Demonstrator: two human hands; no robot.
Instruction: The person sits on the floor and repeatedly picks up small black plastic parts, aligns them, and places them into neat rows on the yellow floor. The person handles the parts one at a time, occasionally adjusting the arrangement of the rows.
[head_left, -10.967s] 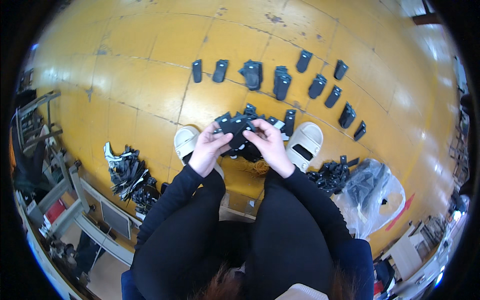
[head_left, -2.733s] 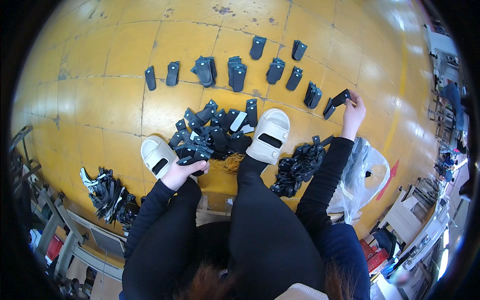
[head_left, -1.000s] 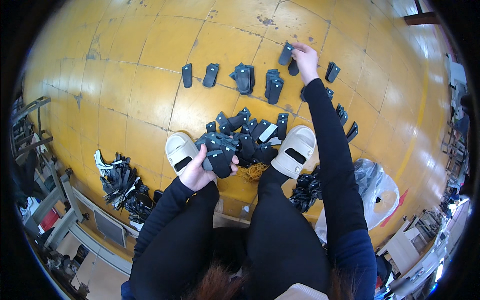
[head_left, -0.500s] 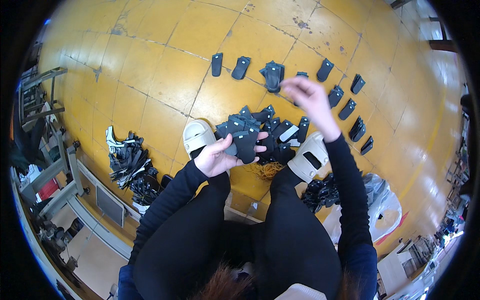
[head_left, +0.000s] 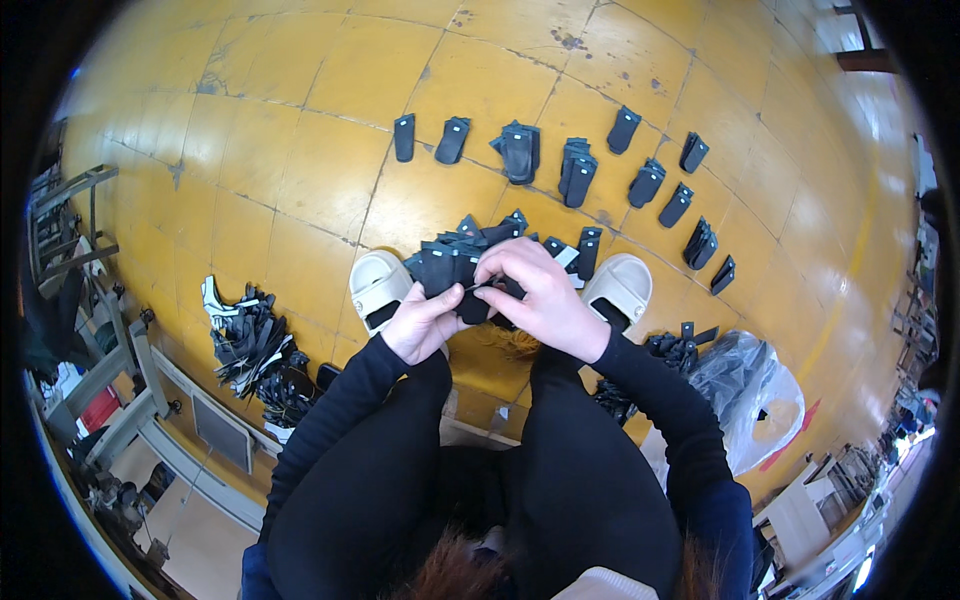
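Observation:
My left hand (head_left: 428, 322) holds dark, flat, round-ended pieces (head_left: 440, 272) with small pale labels, its thumb pressed on them. At their right edge, my right hand (head_left: 545, 300) has its thumb and fingers pinched together on a piece. The fingers hide just where one piece ends and another starts. Directly beyond my hands, between my cream clogs (head_left: 622, 285), lies a loose heap of similar dark pieces (head_left: 588, 252), partly covered by the hands.
Small stacks of the dark pieces (head_left: 518, 155) lie spaced out on the yellow tiled floor (head_left: 300, 190). A heap of black strips (head_left: 245, 335) is at left. Black parts (head_left: 675, 350) and a clear plastic bag (head_left: 745, 400) lie at right. A metal frame (head_left: 150, 390) stands far left.
My right hand has come back from the stacks on the floor to the pieces in my left hand, and its fingers have closed there. The view has shifted slightly.

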